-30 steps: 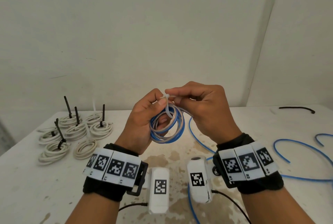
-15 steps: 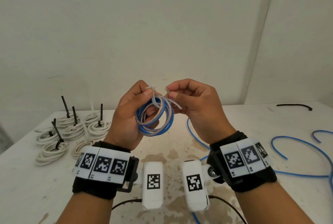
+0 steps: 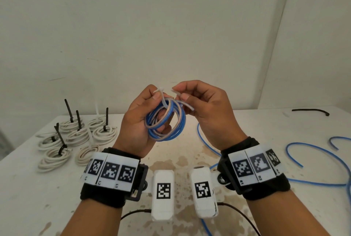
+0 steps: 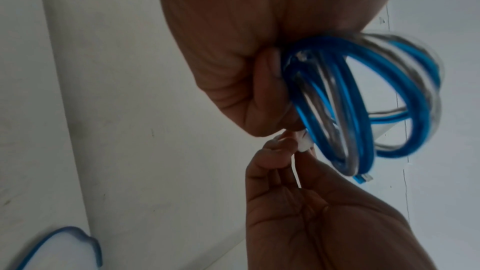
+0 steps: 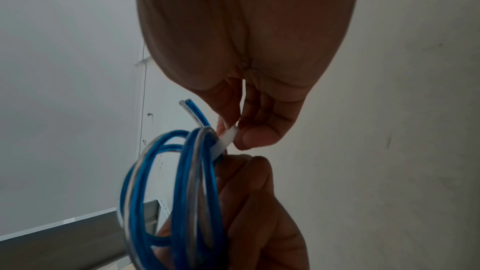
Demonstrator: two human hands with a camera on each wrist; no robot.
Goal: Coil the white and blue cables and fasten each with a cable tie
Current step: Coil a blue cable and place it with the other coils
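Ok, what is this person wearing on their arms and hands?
Both hands are bare: left hand, right hand. Each wrist carries a black band topped with white blocks printed with black square code markers. A white camera pod, also marked, is bracketed to each band, with a dark cable trailing back. No sleeves.

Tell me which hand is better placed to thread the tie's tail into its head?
Right. The right hand already pinches the tie tail, while the left hand holds the coil and the tie's head.

Tied coils (image 3: 76, 137) left on table (image 3: 247, 121); loose cable (image 3: 313, 152) right.
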